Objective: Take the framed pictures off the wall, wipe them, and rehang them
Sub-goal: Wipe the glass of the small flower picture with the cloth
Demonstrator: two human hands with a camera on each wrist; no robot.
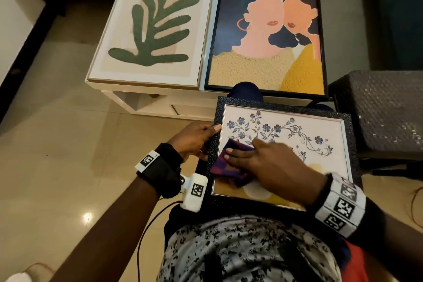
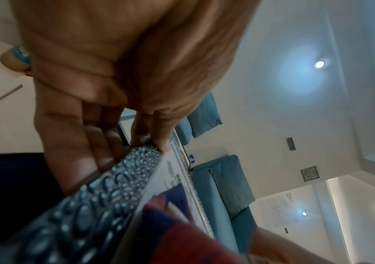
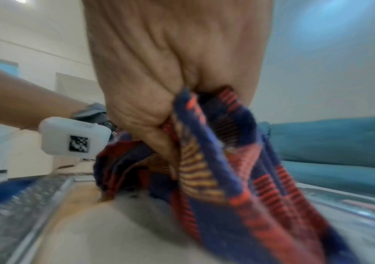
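Woven cloth (image 1: 231,163), striped in navy, red and orange, is bunched under the right hand (image 1: 263,162), whose fingers lie flat over it in the head view while the right wrist view shows a fold gathered up into the palm; it presses on the glass of the floral picture (image 1: 297,144) near that picture's lower left. The left hand (image 1: 194,138) pinches the pebbled black frame at its left edge, thumb on the face and fingers curled behind, as the left wrist view shows. The picture lies across the person's lap, propped rather than flat on a surface, so the main risk, as I judge it, is that a hard sweep toward the far right side tips or slides it off the knees, since only one edge is held. Heavy pressure mid-pane could also flex the glass. Just beyond, the leaf picture (image 1: 153,30) and the portrait picture (image 1: 267,36) lie side by side on the white table (image 1: 128,96); a sliding frame could knock the portrait's near edge.
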